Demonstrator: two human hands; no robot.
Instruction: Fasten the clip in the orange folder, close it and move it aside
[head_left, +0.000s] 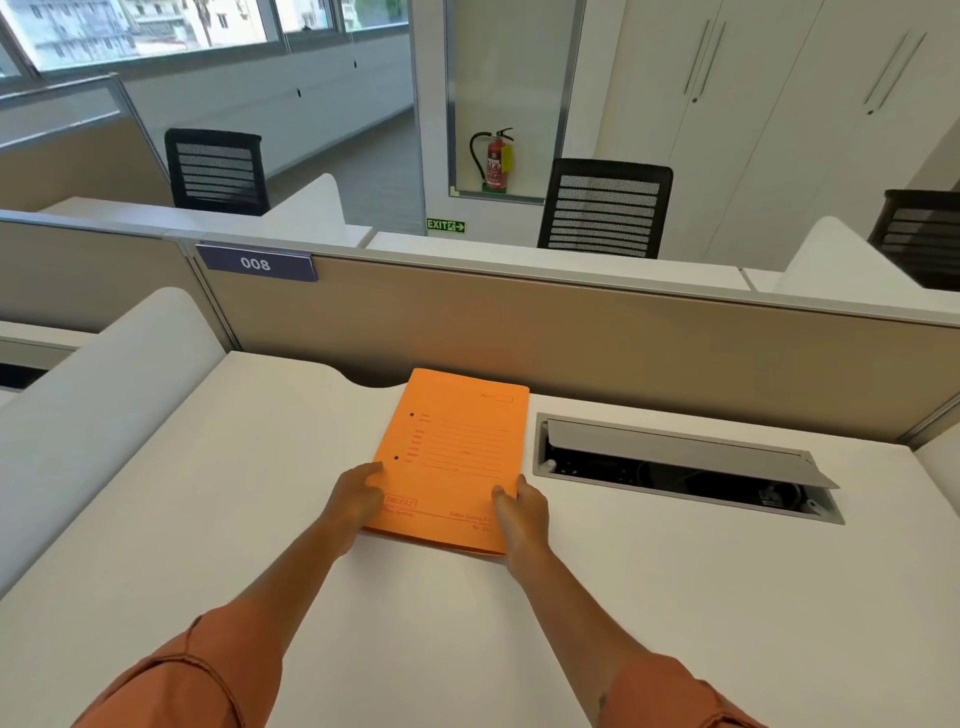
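Note:
The orange folder (453, 447) lies closed and flat on the white desk (260, 519), its printed cover up and two small holes near its left edge. My left hand (358, 499) grips the folder's near left corner, fingers over the edge. My right hand (522, 512) holds the near right corner, thumb on the cover. The clip inside is hidden by the closed cover.
An open cable tray (685, 467) with a raised grey flap sits in the desk just right of the folder. A beige partition (519, 338) with a "008" plate (257, 264) closes the far side. A white curved divider (104, 389) borders the left.

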